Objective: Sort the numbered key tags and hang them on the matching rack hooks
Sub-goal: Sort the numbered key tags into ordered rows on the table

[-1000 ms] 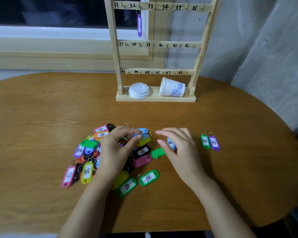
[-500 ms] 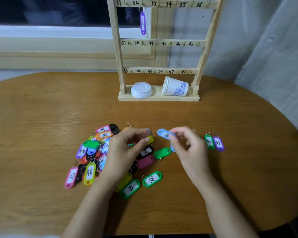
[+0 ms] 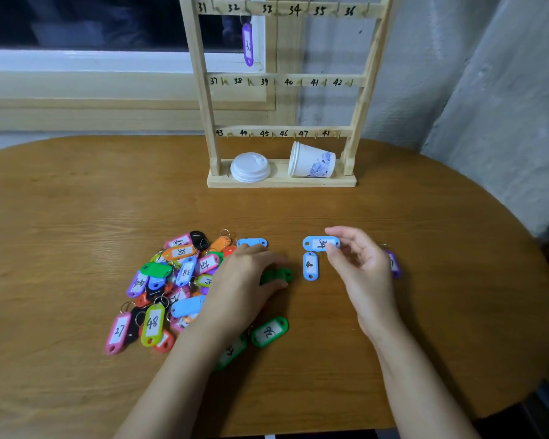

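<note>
A heap of coloured numbered key tags [image 3: 171, 280] lies on the wooden table [image 3: 76, 201] at the front left. My left hand [image 3: 244, 280] rests on the heap's right side, fingers over a green tag [image 3: 281, 275]. My right hand [image 3: 358, 270] pinches a blue tag marked 34 [image 3: 317, 243] just above the table. A blue tag marked 40 [image 3: 310, 266] lies below it. A purple tag [image 3: 394, 264] peeks out behind my right hand. The wooden rack [image 3: 203, 90] stands at the back with numbered hooks; one purple tag [image 3: 248, 44] hangs under 32.
On the rack's base sit a white cup lid [image 3: 250, 167] and a paper cup [image 3: 313, 161] lying on its side. A green tag marked 26 [image 3: 269, 331] lies apart near my left forearm. A window sill runs behind; a grey wall stands at the right.
My right hand lifted a blue tag out of the heap's edge and carried it to the right, above the blue tag 40. My left hand settled lower on the heap.
</note>
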`<state>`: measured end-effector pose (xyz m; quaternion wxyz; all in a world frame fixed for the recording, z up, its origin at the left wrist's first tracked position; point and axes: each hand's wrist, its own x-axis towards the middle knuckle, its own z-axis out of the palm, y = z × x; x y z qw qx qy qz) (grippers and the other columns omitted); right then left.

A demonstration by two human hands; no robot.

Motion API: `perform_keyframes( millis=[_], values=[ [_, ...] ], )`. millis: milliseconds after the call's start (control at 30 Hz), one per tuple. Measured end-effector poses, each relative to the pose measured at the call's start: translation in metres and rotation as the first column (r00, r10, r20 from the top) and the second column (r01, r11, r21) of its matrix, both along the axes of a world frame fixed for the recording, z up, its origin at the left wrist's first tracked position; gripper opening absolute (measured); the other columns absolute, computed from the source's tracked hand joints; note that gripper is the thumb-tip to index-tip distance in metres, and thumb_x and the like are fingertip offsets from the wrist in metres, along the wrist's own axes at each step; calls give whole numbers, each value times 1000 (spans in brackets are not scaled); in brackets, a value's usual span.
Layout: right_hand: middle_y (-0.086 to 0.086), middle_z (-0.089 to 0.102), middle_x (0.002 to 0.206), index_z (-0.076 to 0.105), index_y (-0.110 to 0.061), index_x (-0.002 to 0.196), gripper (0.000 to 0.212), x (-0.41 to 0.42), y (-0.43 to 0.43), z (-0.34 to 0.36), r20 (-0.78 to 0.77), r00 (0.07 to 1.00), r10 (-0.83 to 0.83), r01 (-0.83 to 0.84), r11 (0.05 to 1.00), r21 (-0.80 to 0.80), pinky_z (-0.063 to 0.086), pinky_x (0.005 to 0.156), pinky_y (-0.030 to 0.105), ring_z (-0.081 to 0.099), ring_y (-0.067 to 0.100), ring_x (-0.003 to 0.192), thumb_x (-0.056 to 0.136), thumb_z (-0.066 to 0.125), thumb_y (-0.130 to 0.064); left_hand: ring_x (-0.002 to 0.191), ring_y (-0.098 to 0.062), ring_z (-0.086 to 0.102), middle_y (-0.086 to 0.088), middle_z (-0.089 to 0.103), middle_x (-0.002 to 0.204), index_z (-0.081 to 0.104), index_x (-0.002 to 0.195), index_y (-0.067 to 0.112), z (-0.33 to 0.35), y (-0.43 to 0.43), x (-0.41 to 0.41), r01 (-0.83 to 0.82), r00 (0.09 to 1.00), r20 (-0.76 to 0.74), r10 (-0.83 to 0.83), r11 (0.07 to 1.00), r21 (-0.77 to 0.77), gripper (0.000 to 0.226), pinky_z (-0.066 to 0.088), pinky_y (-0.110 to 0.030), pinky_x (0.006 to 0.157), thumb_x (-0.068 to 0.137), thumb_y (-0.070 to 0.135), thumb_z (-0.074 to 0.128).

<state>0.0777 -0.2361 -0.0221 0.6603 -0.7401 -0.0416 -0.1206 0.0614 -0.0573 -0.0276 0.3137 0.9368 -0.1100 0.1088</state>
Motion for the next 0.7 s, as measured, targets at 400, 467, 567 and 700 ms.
perform_keyframes(
  millis=[400,467,567,700],
  values=[
    [-15,70,90,70,-30,90,26,0,1,1,-15,999,28,-28,999,28,50,74,18,61,2,84,89,61,-6,90,-12,42,24,61,98,69,70,41,12,16,9,-136,987,80,140,989,-55,16,31,-36,80,67,34,82],
    [-15,70,87,70,-28,92,26,2,2,0,-15,1000,25,-24,999,33,47,71,15,59,-1,80,89,61,-5,96,-13,41,24,59,108,68,68,44,18,18,13,-143,986,85,143,990,-10,15,25,-34,78,67,37,81],
    [-14,69,84,71,-25,94,24,5,6,-2,-23,999,30,-29,999,36,44,68,12,58,-3,77,89,60,-4,100,-14,43,24,59,111,65,67,46,25,20,21,-146,988,48,146,989,10,17,21,-32,75,68,38,80],
    [-14,69,85,72,-25,94,24,7,7,-2,-18,999,34,-34,999,30,45,69,13,58,-1,77,89,60,-5,82,-15,58,15,68,93,70,69,37,24,25,24,-57,998,-26,54,990,-125,15,47,-41,75,69,29,82]
  ],
)
